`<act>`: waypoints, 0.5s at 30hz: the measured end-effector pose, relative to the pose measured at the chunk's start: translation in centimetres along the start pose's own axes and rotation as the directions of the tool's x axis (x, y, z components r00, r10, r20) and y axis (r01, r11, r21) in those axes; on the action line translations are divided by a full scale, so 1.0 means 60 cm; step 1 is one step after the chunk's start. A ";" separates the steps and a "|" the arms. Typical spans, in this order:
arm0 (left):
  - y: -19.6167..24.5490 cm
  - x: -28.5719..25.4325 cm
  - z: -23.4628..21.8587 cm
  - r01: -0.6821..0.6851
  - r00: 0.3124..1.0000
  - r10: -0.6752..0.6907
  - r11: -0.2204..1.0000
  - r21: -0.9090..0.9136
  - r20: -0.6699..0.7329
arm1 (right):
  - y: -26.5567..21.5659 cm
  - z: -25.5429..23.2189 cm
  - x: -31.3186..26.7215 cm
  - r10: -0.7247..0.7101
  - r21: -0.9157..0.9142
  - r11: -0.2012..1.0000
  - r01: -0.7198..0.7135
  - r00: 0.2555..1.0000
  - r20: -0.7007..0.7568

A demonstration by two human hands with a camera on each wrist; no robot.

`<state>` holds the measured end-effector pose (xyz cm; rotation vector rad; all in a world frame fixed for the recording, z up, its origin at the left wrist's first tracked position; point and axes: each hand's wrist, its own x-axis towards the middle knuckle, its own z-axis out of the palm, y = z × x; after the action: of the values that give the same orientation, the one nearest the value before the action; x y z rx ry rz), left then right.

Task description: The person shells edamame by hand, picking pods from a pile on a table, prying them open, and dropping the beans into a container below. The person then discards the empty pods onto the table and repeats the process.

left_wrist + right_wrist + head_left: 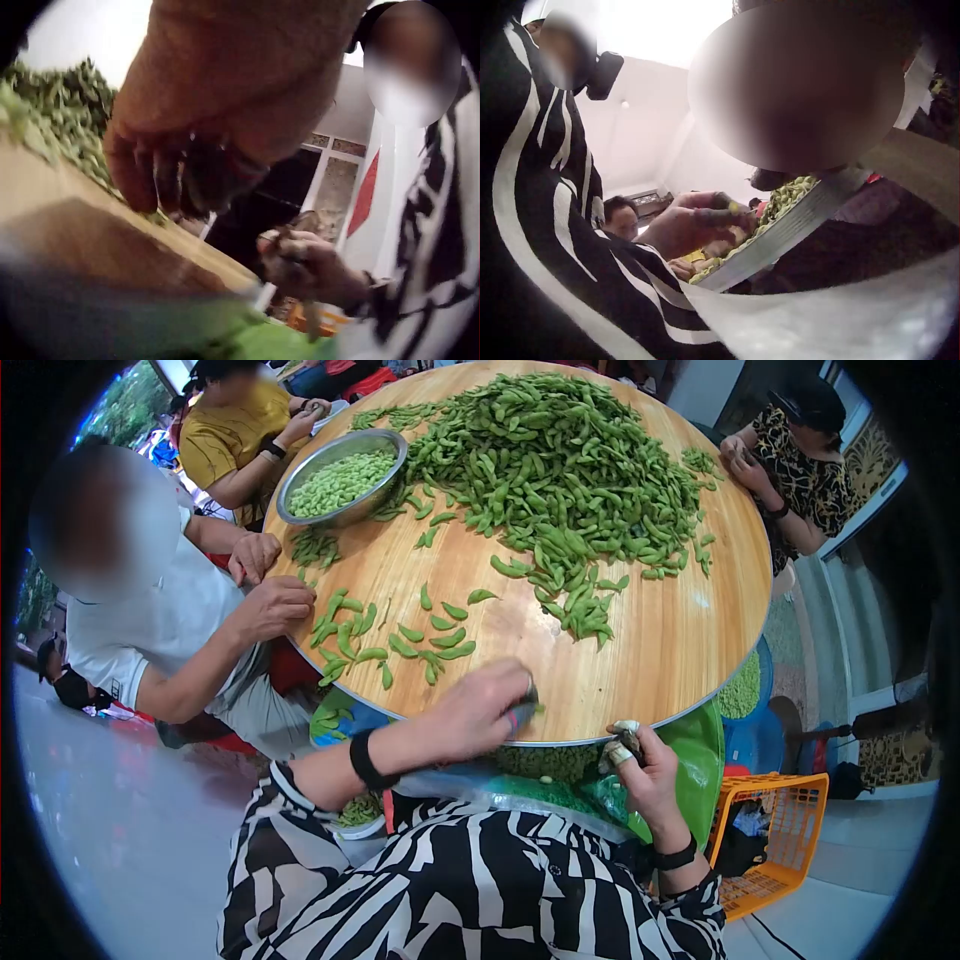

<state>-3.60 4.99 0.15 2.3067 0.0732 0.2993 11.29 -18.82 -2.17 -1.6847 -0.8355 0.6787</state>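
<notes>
My left hand (480, 705) is over the front edge of the round wooden table (660, 660), palm down, fingers bent and slightly blurred. A bit of a green soybean pod (540, 709) shows at its fingertips. In the left wrist view, dark wraps cover some of its fingers (202, 176). At the table's front rim, my right hand (650, 765) is raised with thumb and fingers brought together, pale wraps around its fingertips; I cannot tell what they hold. Loose soybean pods (440, 643) lie left of my left hand. Shelled beans (545, 762) show below the table edge between my arms.
A large heap of soybean pods (560, 460) covers the table's far side. A metal bowl (403, 450) of shelled beans stands at the far left. A green tub (705, 760) and an orange crate (812, 815) are at my right. Other people sit around the table.
</notes>
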 end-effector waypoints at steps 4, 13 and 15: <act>-0.072 0.042 -0.046 -0.127 0.977 0.189 0.886 0.445 -0.099 | -0.025 -0.002 -0.003 0.013 -0.066 0.998 -0.007 0.995 0.095; -0.148 -0.084 -0.156 0.054 0.994 -0.008 0.902 0.428 -0.109 | -0.043 -0.009 -0.006 -0.028 -0.105 0.994 0.039 0.994 0.107; -0.137 -0.097 -0.192 0.200 0.978 -0.193 0.778 0.596 -0.076 | -0.052 -0.009 -0.006 -0.016 -0.106 0.994 0.027 0.994 0.105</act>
<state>-11.64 18.02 0.63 2.9005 0.4785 0.1953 10.92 -18.88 1.01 -1.7456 -0.9772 0.7230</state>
